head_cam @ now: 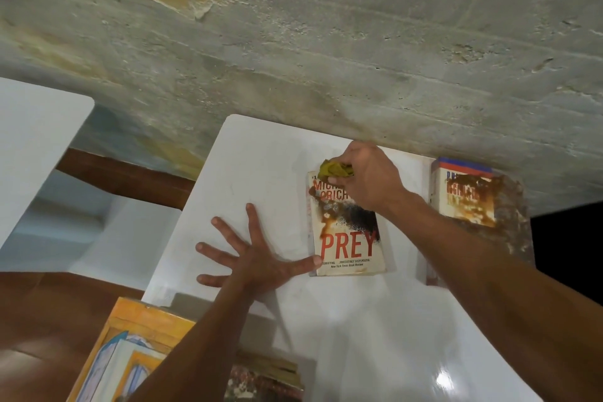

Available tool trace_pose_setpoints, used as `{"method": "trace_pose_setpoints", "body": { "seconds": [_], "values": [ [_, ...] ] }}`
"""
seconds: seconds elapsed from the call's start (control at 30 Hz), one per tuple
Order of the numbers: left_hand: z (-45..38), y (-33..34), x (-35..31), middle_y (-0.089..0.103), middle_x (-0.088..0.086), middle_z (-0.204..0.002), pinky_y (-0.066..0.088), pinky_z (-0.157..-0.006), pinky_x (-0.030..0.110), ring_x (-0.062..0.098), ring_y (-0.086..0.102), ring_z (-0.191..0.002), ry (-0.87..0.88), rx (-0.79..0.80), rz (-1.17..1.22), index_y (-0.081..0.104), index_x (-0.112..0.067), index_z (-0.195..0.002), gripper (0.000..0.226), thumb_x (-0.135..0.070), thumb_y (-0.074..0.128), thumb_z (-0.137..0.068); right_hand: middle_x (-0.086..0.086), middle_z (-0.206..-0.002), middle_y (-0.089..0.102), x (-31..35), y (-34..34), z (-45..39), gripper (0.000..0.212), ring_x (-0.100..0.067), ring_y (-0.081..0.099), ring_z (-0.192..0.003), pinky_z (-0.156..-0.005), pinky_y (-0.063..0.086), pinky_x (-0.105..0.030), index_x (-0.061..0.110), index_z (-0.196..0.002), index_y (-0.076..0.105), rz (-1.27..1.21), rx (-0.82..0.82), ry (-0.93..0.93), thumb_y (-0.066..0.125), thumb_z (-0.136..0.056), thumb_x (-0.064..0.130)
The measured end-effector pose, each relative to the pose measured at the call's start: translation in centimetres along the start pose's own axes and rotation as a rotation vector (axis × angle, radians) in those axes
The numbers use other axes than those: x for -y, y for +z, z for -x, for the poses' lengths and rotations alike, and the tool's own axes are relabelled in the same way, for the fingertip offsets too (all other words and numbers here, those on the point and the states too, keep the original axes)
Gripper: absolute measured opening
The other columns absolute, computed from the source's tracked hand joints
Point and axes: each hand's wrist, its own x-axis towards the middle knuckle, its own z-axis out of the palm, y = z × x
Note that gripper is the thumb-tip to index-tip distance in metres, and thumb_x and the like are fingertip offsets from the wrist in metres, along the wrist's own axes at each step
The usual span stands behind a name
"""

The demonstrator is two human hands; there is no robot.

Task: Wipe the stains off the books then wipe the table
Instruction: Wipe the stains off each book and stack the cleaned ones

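Wiping the cover is the step in hand, judging by the head view. The right hand point(362, 178) has its fingers curled round a crumpled yellow cloth point(336, 169) and presses it on the top edge of the "Prey" book point(347, 232), which lies flat on the white table point(261, 173) near the wall point(326, 42). A brown stain point(326, 217) runs down the left side of the cover, just below the cloth. The left hand point(251, 258) lies flat on the table with fingers spread wide, holding nothing; its thumb tip touches the book's lower left corner.

To do this well, I would draw the cloth down over the stain in short strokes toward the title, keeping pressure light, since a paper cover will likely scuff or tear if rubbed hard. The thumb alone gives little hold; shifting the left palm onto the lower cover would probably stop the book sliding. Turning the cloth to a fresh fold should avoid smearing the brown further.

A second book point(470, 196) lies to the right, well apart, badly stained, with a brown smear on the table under it. Both are not yet cleaned. More books point(130, 352) sit at the near left edge.
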Motion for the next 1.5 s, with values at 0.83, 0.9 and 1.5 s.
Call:
{"method": "trace_pose_setpoints", "body": {
  "seconds": [0.83, 0.9, 1.5],
  "values": [
    [-0.3, 0.3, 0.0, -0.063, 0.006, -0.137, -0.01, -0.109, 0.075, 0.048, -0.042, -0.137, -0.012, -0.017, 0.007, -0.05, -0.05, -0.13, 0.156, -0.099, 0.048, -0.019, 0.006, -0.106, 0.065, 1.5, -0.8, -1.5, 0.036, -0.017, 0.046, -0.092, -0.072, 0.029, -0.029, 0.03, -0.115, 0.073, 0.222, 0.074, -0.423, 0.073, -0.083, 0.014],
    [-0.4, 0.4, 0.1, -0.063, 0.005, -0.137, -0.011, -0.109, 0.075, 0.048, -0.042, -0.137, -0.005, -0.019, 0.008, -0.05, -0.05, -0.131, 0.156, -0.099, 0.049, -0.02, 0.004, -0.103, 0.066, 1.2, -0.7, -1.6, 0.035, -0.018, 0.046, -0.089, -0.07, 0.028, -0.029, 0.028, -0.111, 0.075, 0.197, 0.037, -0.407, 0.074, -0.081, 0.01],
    [-0.4, 0.3, 0.0, -0.061, 0.006, -0.139, -0.01, -0.109, 0.075, 0.048, -0.041, -0.138, -0.015, -0.019, 0.004, -0.046, -0.049, -0.135, 0.158, -0.098, 0.052, -0.021, 0.001, -0.095, 0.067, 0.2, -0.3, -1.7, 0.029, -0.02, 0.048, -0.087, -0.066, 0.034, -0.029, 0.023, -0.105, 0.078, 0.15, -0.007, -0.424, 0.079, -0.078, 0.011]
  ]
}}
